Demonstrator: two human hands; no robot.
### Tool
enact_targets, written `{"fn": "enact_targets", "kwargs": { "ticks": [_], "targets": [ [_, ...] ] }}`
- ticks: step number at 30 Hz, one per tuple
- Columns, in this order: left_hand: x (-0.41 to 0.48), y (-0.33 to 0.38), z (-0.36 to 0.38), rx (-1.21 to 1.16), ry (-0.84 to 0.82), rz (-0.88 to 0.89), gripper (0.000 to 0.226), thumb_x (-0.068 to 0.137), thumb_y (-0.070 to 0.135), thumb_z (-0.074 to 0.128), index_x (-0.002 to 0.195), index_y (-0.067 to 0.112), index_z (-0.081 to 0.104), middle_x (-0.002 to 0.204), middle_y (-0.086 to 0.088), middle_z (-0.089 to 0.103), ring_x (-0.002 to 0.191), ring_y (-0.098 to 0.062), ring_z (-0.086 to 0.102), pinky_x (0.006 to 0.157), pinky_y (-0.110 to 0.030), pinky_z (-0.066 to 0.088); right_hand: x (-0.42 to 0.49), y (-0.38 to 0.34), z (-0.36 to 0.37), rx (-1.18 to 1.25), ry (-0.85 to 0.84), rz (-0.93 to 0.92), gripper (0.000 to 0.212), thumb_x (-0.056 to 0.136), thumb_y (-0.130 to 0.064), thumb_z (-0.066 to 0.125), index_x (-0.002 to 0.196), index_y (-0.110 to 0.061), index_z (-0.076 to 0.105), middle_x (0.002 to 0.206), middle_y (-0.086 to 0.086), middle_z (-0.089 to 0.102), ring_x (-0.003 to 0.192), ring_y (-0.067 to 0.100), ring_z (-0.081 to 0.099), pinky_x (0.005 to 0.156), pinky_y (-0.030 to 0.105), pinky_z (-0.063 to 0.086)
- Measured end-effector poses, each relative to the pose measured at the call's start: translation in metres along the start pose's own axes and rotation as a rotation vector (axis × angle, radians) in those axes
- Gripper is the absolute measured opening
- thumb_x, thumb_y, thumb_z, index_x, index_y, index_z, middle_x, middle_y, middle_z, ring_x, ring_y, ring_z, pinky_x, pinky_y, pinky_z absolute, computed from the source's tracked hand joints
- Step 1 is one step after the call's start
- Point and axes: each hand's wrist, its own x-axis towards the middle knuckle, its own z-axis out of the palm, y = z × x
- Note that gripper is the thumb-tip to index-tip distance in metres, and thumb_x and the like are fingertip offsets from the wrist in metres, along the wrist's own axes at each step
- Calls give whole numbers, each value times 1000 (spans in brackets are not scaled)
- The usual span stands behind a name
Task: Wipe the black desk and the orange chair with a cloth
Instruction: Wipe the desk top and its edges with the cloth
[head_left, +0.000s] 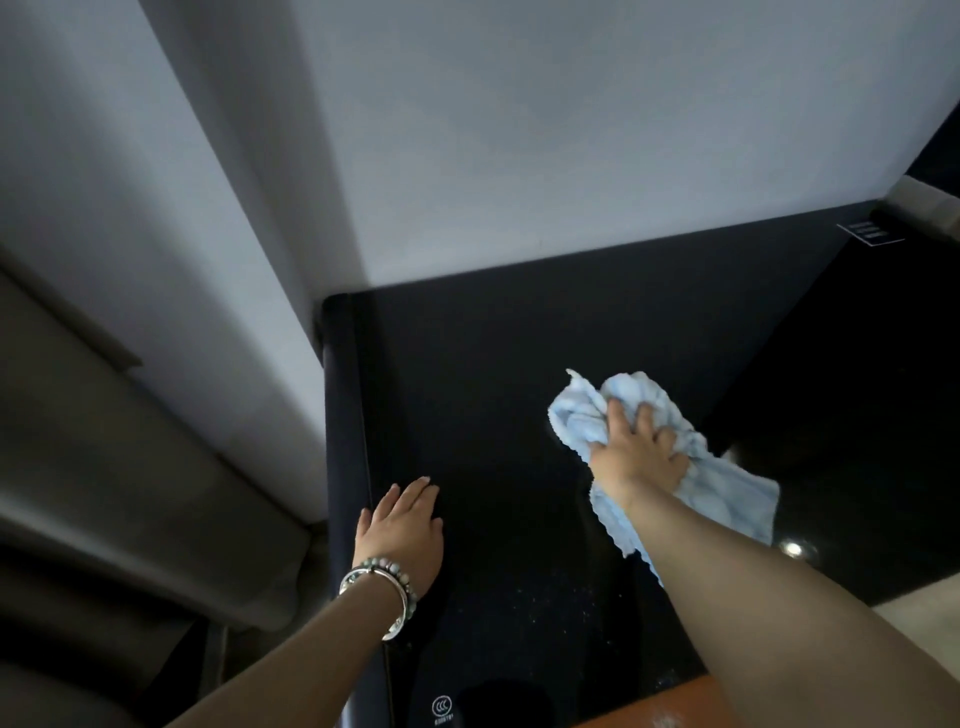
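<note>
Right hand (638, 451) grips cloth (727, 488); left hand (402, 525) flat on desk (493, 374).

The scene was dim and soft throughout. The white wall (571, 130) carried pale, even light with a darker shadow band at left. A small bright glare spot (793, 547) sat on the glossy black surface (493, 389). Wide-angle distortion bent the edges.

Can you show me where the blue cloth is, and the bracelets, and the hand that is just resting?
blue cloth (737, 493): head view, on the loose flap lying on the desk.
bracelets (387, 590): head view, on the bands at the left wrist.
left hand (402, 525): head view, on the back of the hand.
</note>
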Motion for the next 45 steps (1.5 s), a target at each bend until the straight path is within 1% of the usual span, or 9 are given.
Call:
{"fn": "enact_targets", "kwargs": {
  "ticks": [6, 16, 23, 26, 28, 33, 36, 38, 45],
  "targets": [
    [0, -21, 2, -340, 182, -15, 42, 97, 13, 39, 139, 14, 41, 146, 2, 38, 133, -18, 38, 112, -29, 27, -21, -48, 22, -9, 26, -421, 54, 94, -45, 37, 143, -46, 15, 158, -8, 6, 141, 26, 13, 110, 48, 17],
    [-32, -17, 14, -488, 216, -45, 40, 96, 13, 36, 134, 16, 46, 139, 1, 45, 125, -22, 45, 103, -30, 36, -117, -34, 52, 14, 60, -772, 57, 70, -51, 27, 121, -42, 51, 137, -16, 45, 124, 24, 42, 93, 47, 33],
    [-71, -10, 28, -437, 79, 62, 43, 98, 23, 34, 141, 19, 36, 147, 3, 35, 130, -21, 40, 108, -33, 33, -177, 20, 64, -17, 225, -723, 39, 58, -39, 43, 95, -43, 53, 100, -20, 59, 81, 14, 61, 59, 30, 49],
    [-92, -18, 31, -365, 34, 140, 44, 98, 23, 35, 142, 21, 33, 148, 5, 33, 130, -19, 41, 108, -31, 35, -192, 58, 67, -36, 259, -550, 52, 45, -34, 74, 95, -38, 63, 99, -11, 65, 78, 19, 64, 56, 33, 51],
    [-105, -27, 33, -323, 1, 182, 44, 99, 24, 35, 143, 23, 31, 149, 6, 32, 130, -19, 41, 107, -32, 36, -202, 83, 67, -29, 260, -346, 58, 49, -27, 84, 104, -32, 64, 109, -2, 64, 86, 26, 63, 63, 38, 52],
    [-131, -46, 32, -294, -23, 219, 44, 99, 22, 35, 143, 22, 31, 148, 4, 33, 132, -20, 39, 108, -31, 34, -240, 114, 59, -13, 352, 96, 52, 88, -37, 57, 137, -31, 40, 138, 5, 41, 114, 28, 47, 91, 38, 43],
    [-143, -56, 30, -309, -29, 209, 45, 99, 21, 35, 143, 20, 30, 148, 3, 32, 133, -20, 38, 108, -29, 33, -254, 72, 65, 155, 404, 24, 53, 63, -25, 78, 113, -22, 63, 114, 14, 59, 88, 40, 57, 72, 46, 48],
    [-147, -60, 29, -314, -18, 198, 44, 99, 20, 35, 143, 19, 31, 149, 2, 32, 133, -20, 37, 108, -28, 32, -261, 32, 69, 164, 382, -144, 46, 54, -35, 67, 100, -26, 67, 103, 10, 65, 75, 37, 60, 60, 44, 50],
    [-137, -55, 24, -359, 18, 166, 42, 99, 20, 31, 141, 17, 35, 145, 4, 37, 127, -16, 43, 105, -27, 35, -259, -10, 105, -18, 208, -410, 85, 33, -64, 81, 108, -43, 48, 114, -5, 65, 90, 27, 66, 55, 46, 52]
  ]
}}
